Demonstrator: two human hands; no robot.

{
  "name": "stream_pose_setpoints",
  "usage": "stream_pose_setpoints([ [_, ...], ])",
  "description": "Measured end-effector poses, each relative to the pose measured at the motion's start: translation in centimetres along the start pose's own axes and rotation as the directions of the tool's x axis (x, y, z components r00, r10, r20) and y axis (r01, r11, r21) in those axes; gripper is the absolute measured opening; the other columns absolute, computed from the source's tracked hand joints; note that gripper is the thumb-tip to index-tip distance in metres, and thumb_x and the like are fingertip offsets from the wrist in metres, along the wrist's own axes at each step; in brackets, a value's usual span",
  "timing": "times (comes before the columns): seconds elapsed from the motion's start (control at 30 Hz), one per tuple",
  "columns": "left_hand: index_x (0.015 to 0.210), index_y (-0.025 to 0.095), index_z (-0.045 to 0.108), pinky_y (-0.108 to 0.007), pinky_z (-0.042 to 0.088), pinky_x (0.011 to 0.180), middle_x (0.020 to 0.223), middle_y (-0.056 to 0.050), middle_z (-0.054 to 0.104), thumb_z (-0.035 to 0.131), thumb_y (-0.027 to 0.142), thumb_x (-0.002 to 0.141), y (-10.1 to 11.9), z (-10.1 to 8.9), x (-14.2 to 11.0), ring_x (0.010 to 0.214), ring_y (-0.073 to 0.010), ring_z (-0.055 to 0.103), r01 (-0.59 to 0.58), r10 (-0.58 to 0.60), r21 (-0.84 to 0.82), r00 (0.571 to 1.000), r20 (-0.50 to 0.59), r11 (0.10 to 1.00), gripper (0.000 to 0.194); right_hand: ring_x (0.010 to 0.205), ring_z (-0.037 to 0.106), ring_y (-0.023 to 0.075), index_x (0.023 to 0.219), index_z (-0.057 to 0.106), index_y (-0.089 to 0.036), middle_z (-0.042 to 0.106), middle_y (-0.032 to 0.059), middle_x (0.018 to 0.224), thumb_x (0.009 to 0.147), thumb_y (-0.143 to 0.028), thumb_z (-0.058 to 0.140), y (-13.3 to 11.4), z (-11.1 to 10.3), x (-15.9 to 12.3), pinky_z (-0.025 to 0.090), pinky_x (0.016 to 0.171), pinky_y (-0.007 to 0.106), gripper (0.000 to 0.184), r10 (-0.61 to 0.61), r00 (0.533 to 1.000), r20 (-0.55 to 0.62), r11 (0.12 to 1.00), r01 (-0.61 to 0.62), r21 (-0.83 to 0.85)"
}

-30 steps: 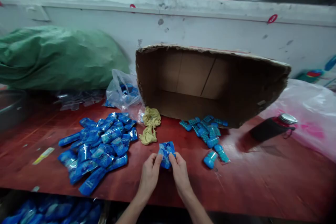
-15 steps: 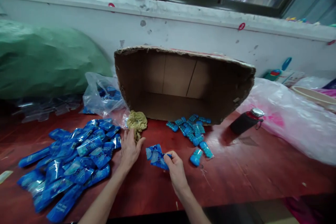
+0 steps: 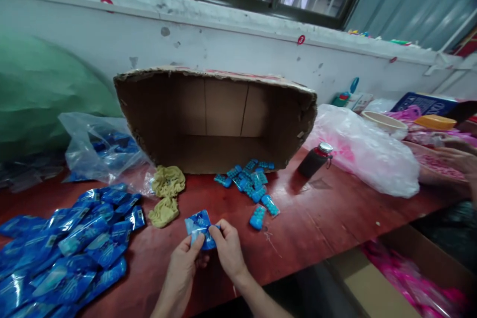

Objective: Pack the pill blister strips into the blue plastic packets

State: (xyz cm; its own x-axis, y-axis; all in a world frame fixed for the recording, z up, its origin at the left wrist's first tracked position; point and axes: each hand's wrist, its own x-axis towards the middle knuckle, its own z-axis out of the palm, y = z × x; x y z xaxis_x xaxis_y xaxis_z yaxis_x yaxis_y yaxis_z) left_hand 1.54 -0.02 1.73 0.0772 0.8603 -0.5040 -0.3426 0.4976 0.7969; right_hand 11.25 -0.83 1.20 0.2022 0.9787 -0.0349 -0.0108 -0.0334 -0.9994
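A blue printed plastic packet [image 3: 199,223] is held over the table's near side by both hands. My left hand [image 3: 185,261] pinches its lower left part between thumb and fingers. On its right edge, my right hand [image 3: 228,246] is closed, thumb on top. To the left lies a heap of similar blue packets [image 3: 85,238]. Beyond my hands, small clear packs of blue pieces [image 3: 257,216] lie in a loose cluster. A crumpled yellow-green cloth [image 3: 167,181] rests left of the held packet. What the packet contains is hidden.
A cardboard box [image 3: 219,154] lies on its side, opening toward me. Right of it stands a dark bottle [image 3: 313,159], beside a white plastic bag [image 3: 368,149]. A clear bag [image 3: 100,144] sits at left. Another person's hand [image 3: 452,159] is at far right, over pink pieces.
My left hand has come away from the cloth and taken hold of the blue packet alongside my right. The view has turned to the right.
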Motion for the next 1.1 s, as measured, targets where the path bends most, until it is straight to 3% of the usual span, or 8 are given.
stream_pose_setpoints([
  [0.2, 0.063, 0.012, 0.058, -0.018, 0.036, 0.040, 0.050, 0.002, 0.058, 0.074, 0.035, 0.051, -0.4, -0.8, -0.3, 0.042, -0.0066, 0.048, 0.031, -0.031, -0.057, 1.000, -0.002, 0.998, 0.030, 0.081, 0.053, 0.0165, 0.087, 0.058, -0.019, 0.059, 0.0040, 0.085, 0.082, -0.029, 0.045, -0.6, -5.8, 0.0, 0.040, 0.074, 0.026, 0.018, -0.276, 0.961, -0.010, 0.829, 0.232, -0.508],
  [0.33, 0.060, 0.014, 0.053, -0.017, 0.030, 0.034, 0.045, 0.004, 0.054, 0.075, 0.036, 0.048, -0.8, -1.6, -0.4, 0.036, -0.0056, 0.044, 0.087, -0.091, -0.111, 0.995, -0.029, 0.990, 0.033, 0.083, 0.056, 0.0269, 0.105, 0.054, -0.015, 0.058, 0.0136, 0.092, 0.081, -0.038, 0.046, 0.6, -10.6, 1.3, 0.042, 0.063, 0.033, 0.034, -0.246, 0.937, -0.247, 0.398, -0.135, -0.908],
  [0.47, 0.060, 0.015, 0.051, -0.016, 0.029, 0.032, 0.044, 0.004, 0.052, 0.074, 0.037, 0.050, -1.0, -2.0, -0.5, 0.035, -0.0057, 0.044, 0.103, -0.104, -0.141, 0.995, 0.001, 0.985, 0.034, 0.080, 0.057, 0.0260, 0.112, 0.051, -0.018, 0.058, 0.0123, 0.091, 0.083, -0.030, 0.045, 2.0, -9.5, 1.6, 0.040, 0.056, 0.030, 0.032, -0.167, 0.976, -0.136, 0.217, -0.098, -0.971],
  [0.6, 0.068, 0.015, 0.052, -0.017, 0.032, 0.035, 0.050, 0.003, 0.057, 0.072, 0.036, 0.053, -0.7, -2.7, -0.5, 0.039, -0.0076, 0.049, 0.089, -0.090, -0.088, 0.996, -0.012, 0.992, 0.032, 0.093, 0.053, 0.0281, 0.113, 0.052, -0.025, 0.056, 0.0115, 0.107, 0.080, -0.017, 0.046, 1.3, -6.3, 0.8, 0.039, 0.073, 0.038, 0.034, -0.200, 0.980, -0.010, 0.292, 0.050, -0.955],
  [0.77, 0.073, 0.013, 0.057, -0.018, 0.033, 0.038, 0.054, 0.001, 0.058, 0.066, 0.041, 0.060, -0.8, -3.1, -0.5, 0.041, -0.0074, 0.049, -0.059, 0.067, 0.130, 0.996, -0.053, 0.990, 0.031, 0.096, 0.052, 0.0240, 0.116, 0.050, -0.023, 0.058, 0.0081, 0.107, 0.077, -0.029, 0.052, -0.5, -2.8, 0.1, 0.039, 0.080, 0.036, 0.040, -0.119, 0.991, 0.060, 0.848, 0.133, -0.513],
  [0.87, 0.082, 0.013, 0.061, -0.024, 0.040, 0.044, 0.060, -0.002, 0.061, 0.052, 0.047, 0.070, -0.2, -3.4, 0.0, 0.049, -0.0136, 0.054, -0.177, 0.193, 0.370, 0.981, -0.006, 0.912, 0.038, 0.064, 0.055, 0.0147, 0.094, 0.059, -0.017, 0.061, 0.0011, 0.074, 0.074, -0.028, 0.053, 0.1, -0.9, 0.3, 0.042, 0.059, 0.024, 0.024, 0.061, 0.973, 0.223, 0.995, -0.041, -0.091],
  [1.03, 0.113, 0.015, 0.052, -0.046, 0.028, 0.097, 0.124, -0.014, 0.049, 0.047, 0.042, 0.074, 2.8, -5.1, 5.1, 0.118, -0.0292, 0.038, -0.439, 0.738, 0.842, 0.671, 0.076, 0.313, 0.047, 0.047, 0.039, 0.0082, 0.071, 0.057, -0.015, 0.047, -0.0053, 0.052, 0.069, -0.034, 0.057, 1.3, -0.5, 1.0, 0.032, 0.047, 0.020, 0.019, 0.178, 0.972, 0.152, 0.973, -0.197, 0.120],
  [1.1, 0.114, 0.014, 0.051, -0.053, 0.016, 0.099, 0.130, -0.017, 0.043, 0.050, 0.037, 0.072, 3.8, -6.0, 8.0, 0.125, -0.0330, 0.026, -0.370, 0.753, 0.913, 0.647, 0.120, 0.172, 0.047, 0.047, 0.037, 0.0078, 0.070, 0.055, -0.015, 0.045, -0.0060, 0.052, 0.068, -0.035, 0.059, 1.1, -0.9, 1.0, 0.030, 0.047, 0.020, 0.020, 0.191, 0.973, 0.133, 0.968, -0.209, 0.140],
])
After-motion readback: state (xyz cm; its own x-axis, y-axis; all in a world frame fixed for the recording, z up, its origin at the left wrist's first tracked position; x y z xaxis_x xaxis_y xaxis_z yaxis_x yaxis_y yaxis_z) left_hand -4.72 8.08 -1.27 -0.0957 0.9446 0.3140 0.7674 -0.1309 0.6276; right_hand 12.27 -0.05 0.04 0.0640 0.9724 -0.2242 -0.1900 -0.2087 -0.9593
